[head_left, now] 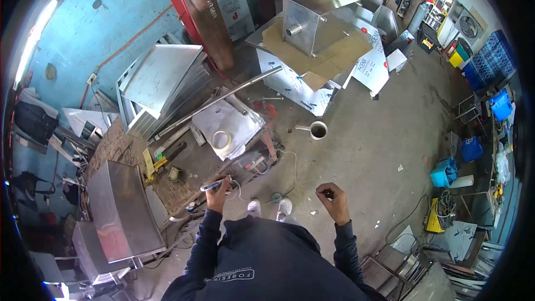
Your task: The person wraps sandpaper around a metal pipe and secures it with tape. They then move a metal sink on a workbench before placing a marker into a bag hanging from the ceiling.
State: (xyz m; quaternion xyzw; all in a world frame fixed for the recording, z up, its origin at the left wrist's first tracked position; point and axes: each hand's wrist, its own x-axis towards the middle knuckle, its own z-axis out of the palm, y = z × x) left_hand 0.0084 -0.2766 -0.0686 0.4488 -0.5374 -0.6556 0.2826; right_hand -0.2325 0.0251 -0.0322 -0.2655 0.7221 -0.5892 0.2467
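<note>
My left hand [221, 194] is closed around a marker pen [211, 186], which points left toward the edge of the workbench [177, 196]. My right hand [334, 203] hangs in the air over the floor, its fingers curled together. Whether anything sits inside those curled fingers I cannot make out. On the bench near my left hand lie a tape measure [175, 174] and a yellow-and-black tool [156, 166]. A roll of tape [221, 140] rests on white sheets [237, 122] farther along the bench.
A metal box with a pipe stub [312, 22] stands on cardboard ahead. A long metal tube [234, 92] crosses the bench. Bent sheet-metal pieces [125, 212] stand at left. A long-handled pot [319, 130] is ahead. Cables [294, 175] and scraps lie on the floor.
</note>
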